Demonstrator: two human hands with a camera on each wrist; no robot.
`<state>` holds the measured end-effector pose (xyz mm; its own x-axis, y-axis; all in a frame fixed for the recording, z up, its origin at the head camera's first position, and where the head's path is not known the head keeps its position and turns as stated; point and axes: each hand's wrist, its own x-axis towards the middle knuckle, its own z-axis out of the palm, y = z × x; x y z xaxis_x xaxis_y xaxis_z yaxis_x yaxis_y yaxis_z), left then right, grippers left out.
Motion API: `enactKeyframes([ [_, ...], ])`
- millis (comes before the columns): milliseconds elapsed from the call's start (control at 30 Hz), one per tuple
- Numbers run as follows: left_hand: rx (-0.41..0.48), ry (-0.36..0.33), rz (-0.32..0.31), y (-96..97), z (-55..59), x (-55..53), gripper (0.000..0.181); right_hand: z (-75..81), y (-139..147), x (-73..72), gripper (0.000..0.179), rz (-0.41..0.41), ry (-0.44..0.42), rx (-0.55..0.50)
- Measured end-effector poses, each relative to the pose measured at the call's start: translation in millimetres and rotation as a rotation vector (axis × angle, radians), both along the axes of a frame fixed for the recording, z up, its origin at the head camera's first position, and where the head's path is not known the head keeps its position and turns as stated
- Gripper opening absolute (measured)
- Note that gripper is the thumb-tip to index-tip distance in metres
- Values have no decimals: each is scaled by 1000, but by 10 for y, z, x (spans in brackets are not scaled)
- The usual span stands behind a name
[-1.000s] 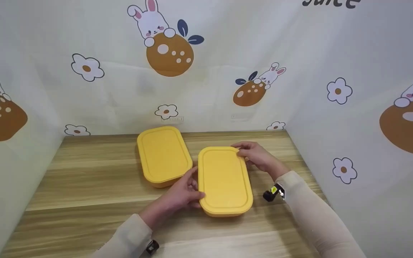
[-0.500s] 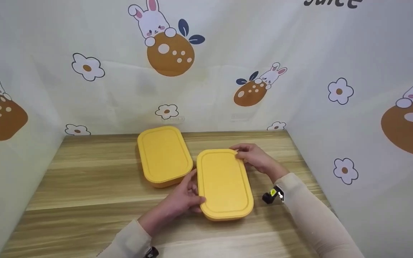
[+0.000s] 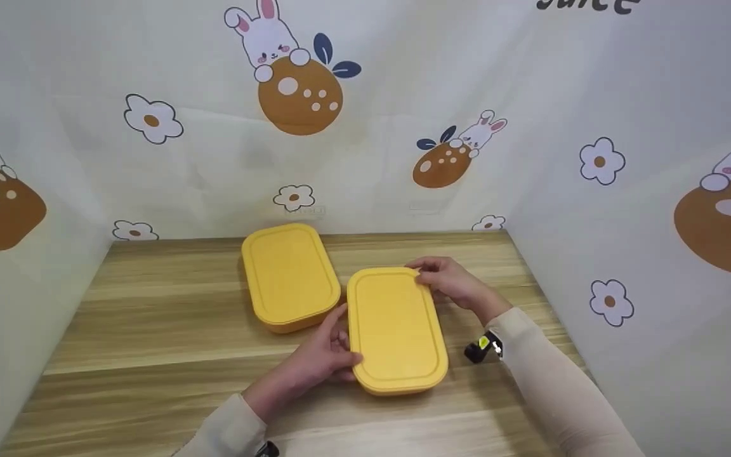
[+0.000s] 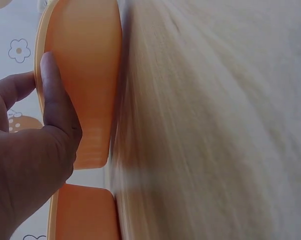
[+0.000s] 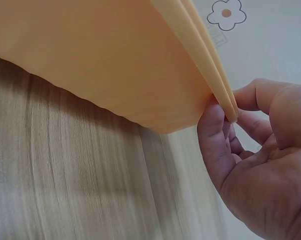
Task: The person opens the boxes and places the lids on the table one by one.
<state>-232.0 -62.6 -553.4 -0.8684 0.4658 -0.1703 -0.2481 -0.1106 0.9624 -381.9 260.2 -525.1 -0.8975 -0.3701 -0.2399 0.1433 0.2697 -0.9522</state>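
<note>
A yellow rectangular lunch box (image 3: 397, 327) with its lid on stands on the wooden table, between both hands. My left hand (image 3: 308, 362) holds its left side; in the left wrist view one finger (image 4: 53, 92) lies along the box wall below the rim and another meets the rim from the other side. At the far right corner my right hand (image 3: 457, 282) pinches the rim, with thumb and fingers on either side of it in the right wrist view. A second yellow lunch box (image 3: 289, 273), also lidded, stands behind and to the left, a narrow gap away.
The wooden tabletop (image 3: 150, 368) runs around both boxes. Pale fabric walls with rabbit and flower prints, such as the back wall (image 3: 378, 152), enclose its back and sides. A black wrist camera (image 3: 481, 348) sits below the right sleeve.
The held lunch box has shifted slightly toward the person, and the left hand has come down with it. The right hand keeps its grip at the far corner. The other box stays put.
</note>
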Motion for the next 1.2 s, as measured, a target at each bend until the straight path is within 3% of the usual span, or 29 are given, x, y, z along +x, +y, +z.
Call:
enactKeyframes([
  [633,14,4,-9,-6,-56,26,114,-162,11,24,42,-24,9,-51],
  [733,-18,28,-7,-2,-37,30,113,-166,6,29,41,-28,10,-51],
  [833,-174,170,0,0,-6,39,106,-168,1,34,40,-46,16,-40],
  [1000,-595,507,60,35,5,91,97,-181,-9,28,41,-64,43,-10],
  [1100,-774,618,110,100,0,136,97,-182,-18,25,41,-66,46,8],
  [1200,-888,680,147,192,14,179,100,-172,-18,31,41,-65,47,29],
])
